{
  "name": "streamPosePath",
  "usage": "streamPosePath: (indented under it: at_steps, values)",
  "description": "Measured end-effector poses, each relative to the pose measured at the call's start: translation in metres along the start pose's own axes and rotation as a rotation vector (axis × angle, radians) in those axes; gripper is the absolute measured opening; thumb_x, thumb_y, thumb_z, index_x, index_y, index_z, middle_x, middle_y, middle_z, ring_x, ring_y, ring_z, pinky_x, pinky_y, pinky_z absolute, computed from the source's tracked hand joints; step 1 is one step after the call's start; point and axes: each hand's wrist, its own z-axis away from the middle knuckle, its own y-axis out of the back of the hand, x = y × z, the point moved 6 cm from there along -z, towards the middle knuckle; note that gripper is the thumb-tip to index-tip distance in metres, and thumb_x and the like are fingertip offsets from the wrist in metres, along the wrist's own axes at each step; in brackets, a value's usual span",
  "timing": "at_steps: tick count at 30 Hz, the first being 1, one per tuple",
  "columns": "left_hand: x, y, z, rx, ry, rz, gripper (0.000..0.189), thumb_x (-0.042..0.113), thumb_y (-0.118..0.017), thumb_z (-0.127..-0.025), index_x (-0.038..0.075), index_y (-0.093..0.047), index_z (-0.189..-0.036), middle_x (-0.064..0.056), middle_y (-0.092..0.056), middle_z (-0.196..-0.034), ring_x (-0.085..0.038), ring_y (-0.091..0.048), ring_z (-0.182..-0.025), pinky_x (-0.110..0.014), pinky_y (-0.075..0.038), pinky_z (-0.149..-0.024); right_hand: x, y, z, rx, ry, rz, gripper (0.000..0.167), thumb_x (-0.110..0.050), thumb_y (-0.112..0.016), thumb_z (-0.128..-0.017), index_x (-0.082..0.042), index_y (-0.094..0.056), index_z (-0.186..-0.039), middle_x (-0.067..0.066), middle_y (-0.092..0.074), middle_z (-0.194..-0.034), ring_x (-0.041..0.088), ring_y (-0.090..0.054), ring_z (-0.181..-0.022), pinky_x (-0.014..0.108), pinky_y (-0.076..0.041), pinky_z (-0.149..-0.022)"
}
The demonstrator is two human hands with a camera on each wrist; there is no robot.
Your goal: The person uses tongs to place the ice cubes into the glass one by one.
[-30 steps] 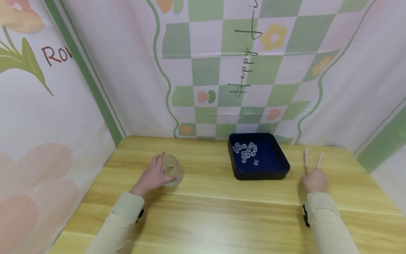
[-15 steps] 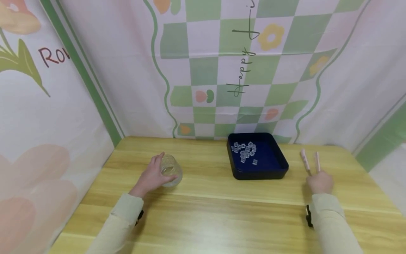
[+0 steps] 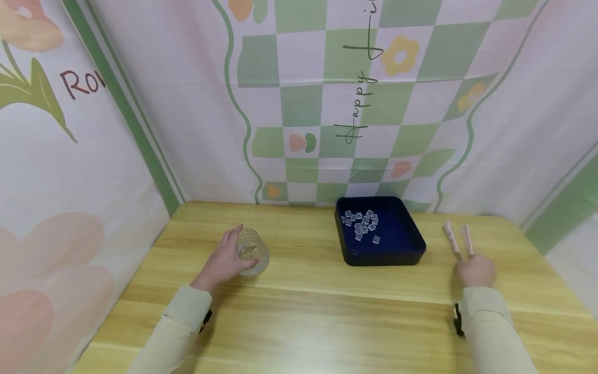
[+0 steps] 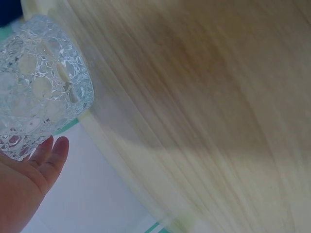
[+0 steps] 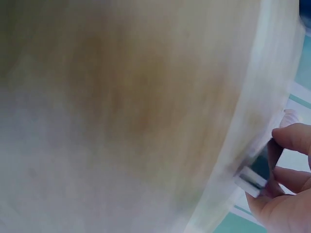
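Note:
My left hand point(image 3: 225, 262) grips a clear, cut-pattern drinking glass point(image 3: 258, 249) on the left half of the table, thumb on the near side and fingers behind it. In the left wrist view the textured wall of the glass point(image 4: 36, 82) fills the left, fingertips point(image 4: 59, 147) along its side. At the right, my right hand point(image 3: 477, 271) holds a pair of tongs point(image 3: 468, 240), their two pale pink arms spread apart and aimed toward the back. The right wrist view shows the thumb and fingers around the tongs' dark metal part point(image 5: 276, 151).
A dark blue square tray point(image 3: 385, 257) stands between the hands, toward the back. Several clear little cubes point(image 3: 362, 227) lie in its left part, one slightly apart. The wooden table point(image 3: 299, 322) ends at a patterned curtain point(image 3: 303, 104) behind.
My right hand has moved a little to the right with the tongs, whose tips now lean more to the left. The left hand and the glass have stayed in place.

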Motion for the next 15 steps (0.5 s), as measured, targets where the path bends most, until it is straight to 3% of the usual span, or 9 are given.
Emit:
streamPosePath:
  at_steps: [6,11,13,15]
  values:
    - [0.0013,0.0010,0.0003,0.006,-0.008,0.014,0.100,0.039,-0.073,-0.079,0.003,-0.014,-0.151,-0.027,-0.026,-0.149,-0.046,-0.045,-0.127,-0.058,-0.050,-0.095,0.0017,0.0012,-0.0033,0.032,0.014,-0.058,0.040,-0.003,-0.051,-0.083,0.029,-0.048,-0.107,0.041,-0.056,-0.084,0.042,-0.056,-0.068,0.041,-0.053,-0.053]
    - [-0.0003,0.0002,-0.0003,0.010,-0.013,0.018,0.100,0.039,-0.073,-0.079,0.002,-0.015,-0.151,-0.028,-0.028,-0.148,-0.046,-0.045,-0.127,-0.059,-0.049,-0.096,0.0011,0.0018,-0.0075,0.054,0.026,-0.090,0.049,-0.004,-0.051,-0.086,0.028,-0.041,-0.122,0.048,-0.049,-0.109,0.056,-0.052,-0.093,0.059,-0.050,-0.081]
    - [-0.0010,0.0000,-0.0004,0.011,-0.011,0.024,0.100,0.039,-0.074,-0.078,0.003,-0.015,-0.151,-0.027,-0.027,-0.148,-0.046,-0.044,-0.128,-0.059,-0.048,-0.097,0.0001,0.0021,-0.0084,0.054,0.031,-0.108,0.052,-0.006,-0.050,-0.088,0.028,-0.037,-0.125,0.049,-0.046,-0.115,0.058,-0.049,-0.100,0.061,-0.047,-0.087]
    - [-0.0015,0.0001,-0.0001,0.011,-0.010,0.029,0.100,0.039,-0.073,-0.078,0.003,-0.015,-0.151,-0.027,-0.027,-0.149,-0.046,-0.044,-0.128,-0.060,-0.048,-0.098,-0.0024,0.0031,-0.0087,0.050,0.043,-0.134,0.054,-0.007,-0.051,-0.089,0.028,-0.034,-0.127,0.049,-0.045,-0.117,0.057,-0.051,-0.101,0.060,-0.050,-0.085]
